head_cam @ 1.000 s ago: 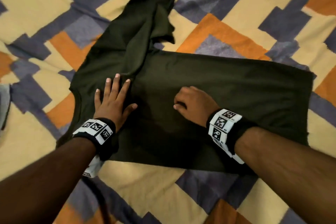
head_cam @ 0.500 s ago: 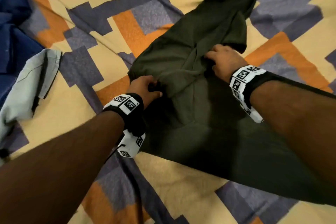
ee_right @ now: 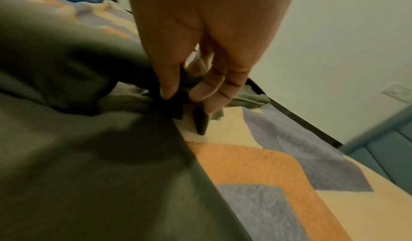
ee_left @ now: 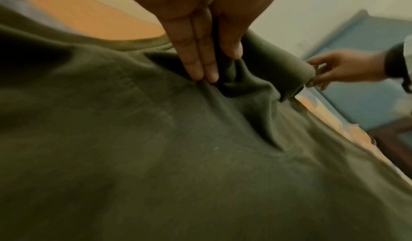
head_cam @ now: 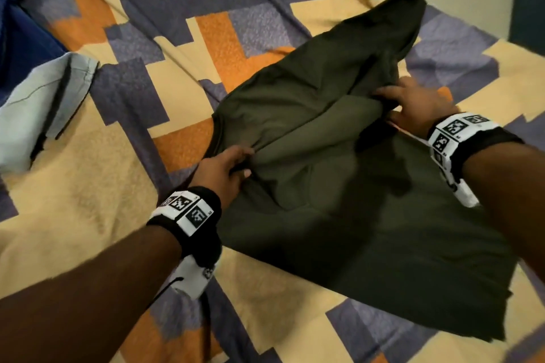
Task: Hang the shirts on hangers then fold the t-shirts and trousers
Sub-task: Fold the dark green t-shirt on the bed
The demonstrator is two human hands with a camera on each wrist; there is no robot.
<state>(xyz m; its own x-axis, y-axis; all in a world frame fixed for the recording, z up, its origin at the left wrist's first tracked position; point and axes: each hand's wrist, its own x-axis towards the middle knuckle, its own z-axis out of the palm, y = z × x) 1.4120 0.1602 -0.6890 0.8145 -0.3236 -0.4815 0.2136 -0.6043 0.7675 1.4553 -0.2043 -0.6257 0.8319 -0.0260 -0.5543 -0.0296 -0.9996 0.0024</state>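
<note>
Two hands that lay on the cloth a second ago now grip it. Then, our left hand [head_cam: 224,169] was spread flat on the dark olive t-shirt [head_cam: 339,191] and our right hand [head_cam: 413,107] rested curled on its middle. Half a second ago both had gone up to the top part of the garment, and now they hold it there. The left hand pinches a bunch of fabric just by the collar edge; in the left wrist view its fingers [ee_left: 200,63] press down into a fold with the thumb on the other side. The right hand pinches a gathered bit of cloth at the far side, near the sleeve, thumb against fingertips [ee_right: 207,88] in the right wrist view.

The t-shirt is still on the bed, on the patterned bedspread [head_cam: 88,200]. Its lower part lies flat and squared toward us, while the upper part is rucked between the hands, with one sleeve trailing away toward the wall. A ridge of fabric runs from one grip to the other.

We read this as smoothing being over and the next fold begun: the top section looks set to be lifted and brought down over the flat part. A pale blue garment [head_cam: 44,103] waits at the left, near a dark blue one [head_cam: 20,26], so more folding remains.
</note>
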